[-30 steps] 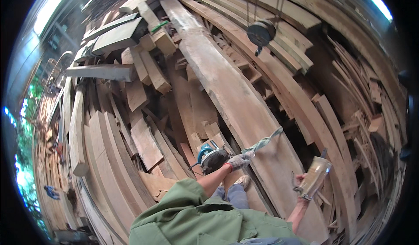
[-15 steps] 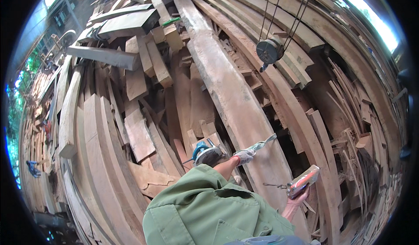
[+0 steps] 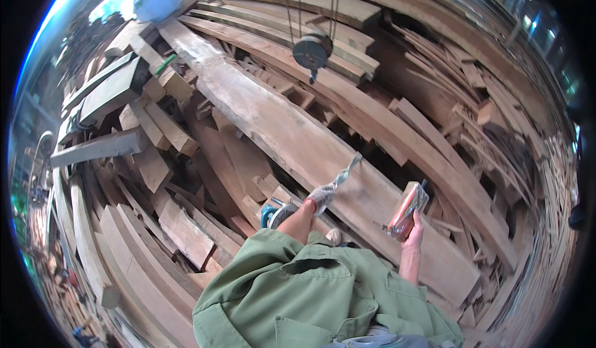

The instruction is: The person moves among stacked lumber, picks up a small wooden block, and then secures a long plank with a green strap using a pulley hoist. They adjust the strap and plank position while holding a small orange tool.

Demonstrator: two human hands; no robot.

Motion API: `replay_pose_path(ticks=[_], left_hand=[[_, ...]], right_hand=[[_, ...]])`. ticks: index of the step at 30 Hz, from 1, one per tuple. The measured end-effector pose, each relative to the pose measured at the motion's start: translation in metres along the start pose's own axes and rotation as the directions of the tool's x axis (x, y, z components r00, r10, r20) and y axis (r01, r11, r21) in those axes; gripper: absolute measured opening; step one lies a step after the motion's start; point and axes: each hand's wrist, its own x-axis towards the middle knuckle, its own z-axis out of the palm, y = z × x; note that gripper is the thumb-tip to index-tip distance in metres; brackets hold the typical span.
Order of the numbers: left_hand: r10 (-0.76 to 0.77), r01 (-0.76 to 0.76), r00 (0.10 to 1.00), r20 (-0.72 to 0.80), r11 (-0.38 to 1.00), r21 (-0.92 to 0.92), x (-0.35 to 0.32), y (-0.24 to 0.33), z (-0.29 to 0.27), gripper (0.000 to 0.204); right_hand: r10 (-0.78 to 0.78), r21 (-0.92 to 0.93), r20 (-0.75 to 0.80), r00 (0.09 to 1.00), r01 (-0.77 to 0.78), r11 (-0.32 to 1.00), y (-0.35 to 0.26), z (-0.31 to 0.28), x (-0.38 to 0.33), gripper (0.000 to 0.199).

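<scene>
Head view looks down on a timber yard. Her right hand (image 3: pixel 412 231) has its fingers wrapped around a flat, orange-and-red shiny packet (image 3: pixel 406 209), held upright just above a long pale plank (image 3: pixel 292 137). The gloved left hand (image 3: pixel 321 196) rests on that plank, pinching a grey cloth strip (image 3: pixel 345 171). A teal power tool (image 3: pixel 277 214) sits beside it. A hoist pulley (image 3: pixel 311 51) hangs above the stacked boards.

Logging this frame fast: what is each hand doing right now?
Left hand: gloved, closed on a grey strap over the long plank.
Right hand: closed, holding a clear-wrapped orange packet.
</scene>
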Motion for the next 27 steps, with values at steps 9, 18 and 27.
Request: replay_pose_path(ticks=[9,18,27], left_hand=[[0.01,0.022,0.989,-0.148,0.977,0.214,-0.024,0.031,0.03,0.028],[-0.118,0.201,0.958,-0.26,0.925,0.321,-0.04,0.052,0.057,0.031],[-0.191,0.232,0.965,-0.179,0.941,0.248,-0.037,0.051,0.045,0.019]], right_hand=[[0.0,0.1,0.015,1.0,-0.001,0.995,-0.007,-0.005,-0.024,0.043],[-0.159,-0.088,-0.143,0.977,0.147,0.985,-0.016,0.016,-0.028,0.041],[-0.191,-0.171,-0.075,0.979,0.176,0.97,-0.012,0.026,-0.02,0.05]])
